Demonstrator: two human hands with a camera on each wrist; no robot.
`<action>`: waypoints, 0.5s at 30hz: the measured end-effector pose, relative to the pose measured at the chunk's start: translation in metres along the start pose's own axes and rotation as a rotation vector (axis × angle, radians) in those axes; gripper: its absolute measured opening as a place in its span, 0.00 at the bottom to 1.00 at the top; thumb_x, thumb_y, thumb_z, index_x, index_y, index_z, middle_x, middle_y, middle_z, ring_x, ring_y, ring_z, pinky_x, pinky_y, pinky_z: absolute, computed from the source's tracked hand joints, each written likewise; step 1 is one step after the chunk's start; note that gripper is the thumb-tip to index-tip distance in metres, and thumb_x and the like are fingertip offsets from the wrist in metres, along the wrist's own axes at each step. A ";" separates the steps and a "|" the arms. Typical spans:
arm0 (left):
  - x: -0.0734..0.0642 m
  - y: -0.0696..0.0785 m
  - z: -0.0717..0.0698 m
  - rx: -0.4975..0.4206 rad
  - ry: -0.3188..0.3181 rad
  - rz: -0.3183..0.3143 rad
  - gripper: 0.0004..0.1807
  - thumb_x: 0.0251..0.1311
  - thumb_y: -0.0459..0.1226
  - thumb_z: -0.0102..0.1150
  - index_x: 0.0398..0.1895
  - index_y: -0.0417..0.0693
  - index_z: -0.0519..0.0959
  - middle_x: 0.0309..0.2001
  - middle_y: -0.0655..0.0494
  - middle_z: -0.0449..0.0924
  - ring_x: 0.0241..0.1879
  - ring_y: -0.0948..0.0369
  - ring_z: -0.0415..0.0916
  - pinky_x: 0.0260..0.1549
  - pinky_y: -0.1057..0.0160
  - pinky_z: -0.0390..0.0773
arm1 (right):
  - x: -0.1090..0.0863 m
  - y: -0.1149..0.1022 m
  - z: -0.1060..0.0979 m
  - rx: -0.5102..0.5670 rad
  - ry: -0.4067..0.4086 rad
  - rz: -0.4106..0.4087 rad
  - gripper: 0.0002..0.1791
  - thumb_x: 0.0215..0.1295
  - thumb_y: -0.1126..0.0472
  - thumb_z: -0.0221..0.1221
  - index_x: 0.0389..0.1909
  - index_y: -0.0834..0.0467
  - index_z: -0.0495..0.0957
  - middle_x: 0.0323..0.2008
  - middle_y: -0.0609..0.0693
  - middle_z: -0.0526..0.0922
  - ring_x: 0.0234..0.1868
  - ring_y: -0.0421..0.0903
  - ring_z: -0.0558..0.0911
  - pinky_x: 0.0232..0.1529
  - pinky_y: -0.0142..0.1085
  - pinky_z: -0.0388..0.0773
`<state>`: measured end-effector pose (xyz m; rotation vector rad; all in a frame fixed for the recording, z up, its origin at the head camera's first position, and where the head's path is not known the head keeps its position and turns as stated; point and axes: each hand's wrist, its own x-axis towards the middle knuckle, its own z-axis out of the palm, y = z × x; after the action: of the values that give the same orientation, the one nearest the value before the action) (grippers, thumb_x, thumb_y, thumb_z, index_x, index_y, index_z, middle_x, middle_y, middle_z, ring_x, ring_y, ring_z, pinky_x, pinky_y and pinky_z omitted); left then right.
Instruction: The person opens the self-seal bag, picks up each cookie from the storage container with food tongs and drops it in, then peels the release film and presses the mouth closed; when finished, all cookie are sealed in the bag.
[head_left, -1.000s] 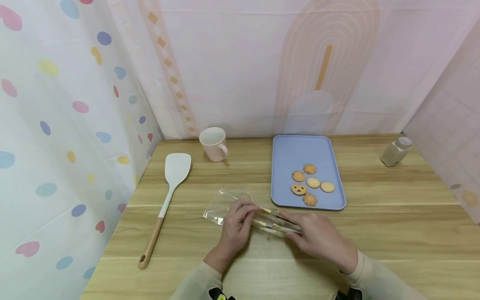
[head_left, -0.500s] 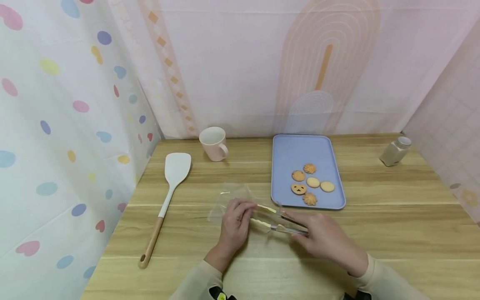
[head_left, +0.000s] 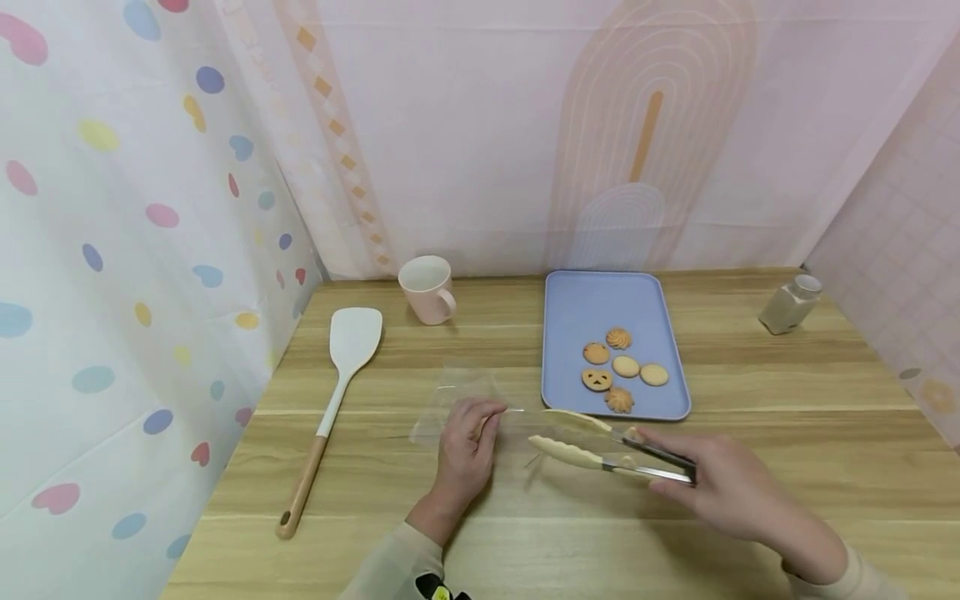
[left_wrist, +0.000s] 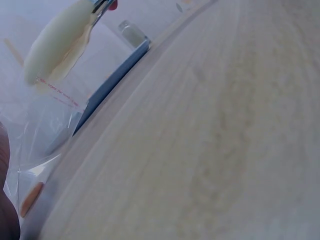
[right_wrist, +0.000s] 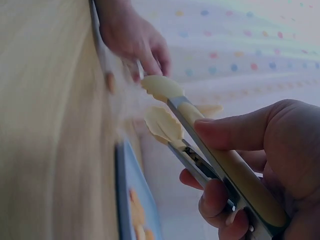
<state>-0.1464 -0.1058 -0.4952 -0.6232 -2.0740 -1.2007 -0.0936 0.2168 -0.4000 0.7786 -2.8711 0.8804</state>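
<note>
My left hand (head_left: 462, 454) pinches the edge of a clear plastic bag (head_left: 437, 417) low over the table. A brown cookie (left_wrist: 31, 200) shows through or beside the bag in the left wrist view; I cannot tell whether it lies inside. My right hand (head_left: 738, 492) grips tongs (head_left: 570, 451) with metal arms and cream scalloped heads. In the right wrist view the tongs' heads (right_wrist: 162, 89) stand apart, with nothing between them. They point at the left hand, near the bag's mouth. Several cookies (head_left: 626, 366) lie on the blue tray (head_left: 592, 300) behind the tongs.
A white turner with a wooden handle (head_left: 303, 483) lies at the left. Behind it stands a pink mug (head_left: 427, 292). A small glass jar (head_left: 791, 306) is at the far right of the wooden table (head_left: 787, 433). Printed curtains rise behind and at the sides.
My right hand has drawn the tongs to the right, away from my left hand, and their heads have come into view. My left hand stays nearly in place with the bag.
</note>
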 end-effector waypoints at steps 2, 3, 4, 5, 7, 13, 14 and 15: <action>0.000 0.000 0.000 0.000 0.000 -0.009 0.06 0.62 0.26 0.57 0.39 0.40 0.82 0.40 0.52 0.81 0.43 0.55 0.75 0.44 0.63 0.74 | -0.006 0.007 -0.010 -0.013 0.019 0.040 0.33 0.51 0.56 0.71 0.61 0.49 0.76 0.36 0.46 0.83 0.16 0.30 0.63 0.18 0.29 0.65; 0.000 0.000 0.000 0.001 0.000 -0.014 0.06 0.62 0.26 0.57 0.39 0.39 0.82 0.40 0.52 0.81 0.43 0.55 0.75 0.44 0.63 0.75 | -0.008 0.011 -0.015 -0.017 0.022 0.064 0.33 0.52 0.56 0.71 0.62 0.50 0.75 0.33 0.46 0.82 0.14 0.30 0.62 0.16 0.29 0.64; 0.000 0.000 0.000 0.002 0.000 -0.019 0.06 0.62 0.26 0.58 0.39 0.39 0.82 0.40 0.52 0.81 0.43 0.56 0.75 0.44 0.63 0.75 | -0.010 0.016 -0.020 -0.018 0.027 0.085 0.33 0.53 0.56 0.71 0.62 0.51 0.75 0.31 0.46 0.80 0.13 0.31 0.59 0.15 0.29 0.63; -0.001 0.000 0.000 0.001 0.000 -0.022 0.06 0.62 0.26 0.58 0.39 0.38 0.82 0.40 0.52 0.81 0.44 0.56 0.75 0.45 0.64 0.75 | -0.011 0.021 -0.024 -0.026 0.029 0.103 0.33 0.53 0.56 0.70 0.62 0.52 0.74 0.27 0.46 0.78 0.11 0.31 0.59 0.13 0.29 0.62; -0.001 0.000 0.000 -0.001 0.003 -0.028 0.06 0.62 0.26 0.58 0.39 0.38 0.82 0.40 0.53 0.82 0.44 0.56 0.76 0.46 0.65 0.75 | -0.012 0.031 -0.031 -0.046 0.031 0.125 0.33 0.55 0.56 0.69 0.63 0.54 0.73 0.21 0.44 0.72 0.10 0.31 0.57 0.12 0.30 0.62; -0.001 0.000 0.000 -0.018 0.012 -0.016 0.06 0.60 0.25 0.59 0.38 0.38 0.82 0.39 0.52 0.82 0.43 0.55 0.77 0.45 0.66 0.75 | -0.010 0.056 -0.041 -0.123 0.069 0.112 0.31 0.55 0.58 0.70 0.61 0.59 0.74 0.13 0.38 0.59 0.10 0.31 0.55 0.13 0.28 0.60; -0.001 0.000 0.000 -0.017 0.013 -0.006 0.06 0.59 0.25 0.59 0.37 0.38 0.82 0.38 0.52 0.82 0.42 0.55 0.77 0.45 0.66 0.75 | -0.009 0.059 -0.042 -0.138 0.072 0.115 0.31 0.54 0.57 0.70 0.61 0.59 0.75 0.12 0.37 0.57 0.10 0.31 0.55 0.14 0.28 0.60; -0.001 0.000 0.000 -0.019 0.013 -0.002 0.06 0.59 0.25 0.60 0.37 0.39 0.82 0.38 0.52 0.82 0.42 0.55 0.77 0.44 0.66 0.75 | -0.008 0.060 -0.042 -0.146 0.063 0.124 0.31 0.55 0.57 0.69 0.61 0.58 0.75 0.12 0.37 0.56 0.10 0.32 0.55 0.13 0.29 0.59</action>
<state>-0.1462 -0.1057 -0.4960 -0.6206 -2.0553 -1.2239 -0.1193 0.2862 -0.3970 0.5545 -2.9129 0.6826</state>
